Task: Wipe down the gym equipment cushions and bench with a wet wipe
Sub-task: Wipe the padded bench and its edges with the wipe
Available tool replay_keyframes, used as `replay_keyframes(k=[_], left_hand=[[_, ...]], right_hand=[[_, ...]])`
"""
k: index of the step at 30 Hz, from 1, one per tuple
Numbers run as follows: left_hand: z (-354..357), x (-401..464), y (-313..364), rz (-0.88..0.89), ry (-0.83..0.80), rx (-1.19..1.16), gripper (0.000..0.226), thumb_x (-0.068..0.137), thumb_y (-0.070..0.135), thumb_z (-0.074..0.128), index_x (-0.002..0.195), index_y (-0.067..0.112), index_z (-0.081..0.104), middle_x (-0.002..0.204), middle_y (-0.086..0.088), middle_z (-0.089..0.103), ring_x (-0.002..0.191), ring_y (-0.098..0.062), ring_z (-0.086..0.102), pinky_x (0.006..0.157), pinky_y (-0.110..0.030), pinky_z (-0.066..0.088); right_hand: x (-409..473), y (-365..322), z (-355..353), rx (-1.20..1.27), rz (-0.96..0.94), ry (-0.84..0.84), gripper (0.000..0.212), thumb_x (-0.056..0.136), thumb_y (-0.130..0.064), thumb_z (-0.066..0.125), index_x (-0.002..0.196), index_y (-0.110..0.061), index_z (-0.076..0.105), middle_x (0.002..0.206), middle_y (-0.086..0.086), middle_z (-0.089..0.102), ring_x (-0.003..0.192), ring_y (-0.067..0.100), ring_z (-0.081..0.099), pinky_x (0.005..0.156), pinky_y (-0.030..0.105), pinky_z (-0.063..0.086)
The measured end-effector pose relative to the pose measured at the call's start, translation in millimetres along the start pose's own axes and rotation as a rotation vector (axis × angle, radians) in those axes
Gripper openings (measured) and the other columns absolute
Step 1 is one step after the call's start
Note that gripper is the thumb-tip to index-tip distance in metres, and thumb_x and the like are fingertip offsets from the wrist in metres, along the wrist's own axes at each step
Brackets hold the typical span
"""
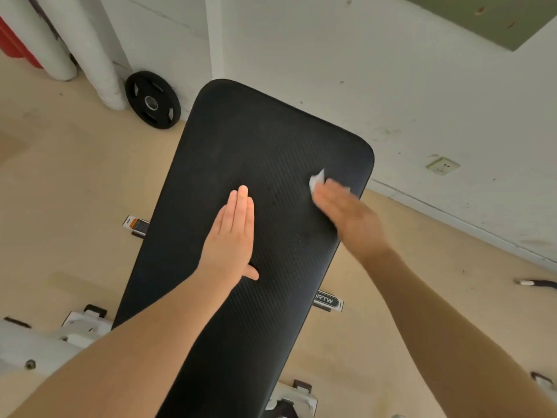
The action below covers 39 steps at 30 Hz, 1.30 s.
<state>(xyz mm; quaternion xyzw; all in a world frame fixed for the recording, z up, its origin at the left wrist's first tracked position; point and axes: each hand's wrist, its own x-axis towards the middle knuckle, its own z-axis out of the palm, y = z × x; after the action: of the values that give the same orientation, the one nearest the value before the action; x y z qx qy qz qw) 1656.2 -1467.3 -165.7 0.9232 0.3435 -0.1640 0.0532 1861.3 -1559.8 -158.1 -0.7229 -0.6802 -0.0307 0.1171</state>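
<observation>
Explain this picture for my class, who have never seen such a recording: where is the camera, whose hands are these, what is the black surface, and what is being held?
The camera sits on a person's head, looking down at their own bare hands. The long black ribbed padded bench cushion fills the middle. The left hand lies flat on it, fingers straight, holding nothing. The right hand, blurred, presses a small white wet wipe onto the cushion near its right edge. A black round weight plate leans against the white wall behind.
</observation>
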Motion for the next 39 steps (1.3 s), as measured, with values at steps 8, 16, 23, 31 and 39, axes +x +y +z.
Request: replay_keyframes(k=[8,16,23,31,39], left_hand=[[0.2,1.7,4.0,-0.039,-0.029,0.019,0.138,0.062,0.064,0.066,0.137,-0.004,-0.027,0.151,-0.021,-0.023,0.142,-0.036,-0.014,0.111,-0.037,-0.006],[-3.5,0.8,5.4,-0.053,-0.045,0.023,0.137,0.061,0.063,0.069,0.14,-0.002,-0.023,0.152,-0.019,-0.022,0.142,-0.034,-0.012,0.112,-0.036,-0.003],[-0.4,2.5,4.4,-0.039,-0.033,0.026,0.139,0.058,0.064,0.069,0.14,-0.002,-0.022,0.152,-0.019,-0.022,0.142,-0.034,-0.012,0.111,-0.036,-0.004],[2.8,2.3,-0.7,0.007,-0.006,0.032,0.138,0.06,0.064,0.068,0.139,-0.004,-0.022,0.15,-0.022,-0.024,0.141,-0.036,-0.015,0.109,-0.037,-0.008],[5.2,1.4,-9.5,0.096,0.068,0.021,0.14,0.058,0.072,0.064,0.14,-0.006,-0.018,0.151,-0.024,-0.02,0.142,-0.037,-0.011,0.115,-0.039,0.002]], right_hand=[[15.3,24.7,7.1,0.01,0.156,0.16,0.048,0.085,0.008,0.033,0.129,0.0,0.051,0.132,0.013,0.053,0.125,0.023,0.045,0.113,0.016,0.019],[-83.7,-34.0,41.5,0.126,-0.135,-0.144,0.054,0.08,0.004,0.03,0.124,-0.007,0.059,0.131,0.004,0.057,0.121,0.018,0.054,0.108,0.024,0.034],[-21.6,-4.8,16.1,0.053,0.208,0.179,0.043,0.086,0.003,0.044,0.126,-0.005,0.056,0.13,0.008,0.057,0.121,0.023,0.052,0.103,0.031,0.041],[-65.0,-87.9,61.1,0.013,0.026,0.052,0.046,0.077,0.005,0.035,0.112,-0.001,0.065,0.118,0.012,0.065,0.114,0.025,0.058,0.112,0.028,0.018],[-42.3,-80.0,51.6,0.055,0.337,0.139,0.053,0.084,0.003,0.031,0.135,-0.003,0.045,0.135,0.009,0.052,0.123,0.022,0.051,0.107,0.031,0.036]])
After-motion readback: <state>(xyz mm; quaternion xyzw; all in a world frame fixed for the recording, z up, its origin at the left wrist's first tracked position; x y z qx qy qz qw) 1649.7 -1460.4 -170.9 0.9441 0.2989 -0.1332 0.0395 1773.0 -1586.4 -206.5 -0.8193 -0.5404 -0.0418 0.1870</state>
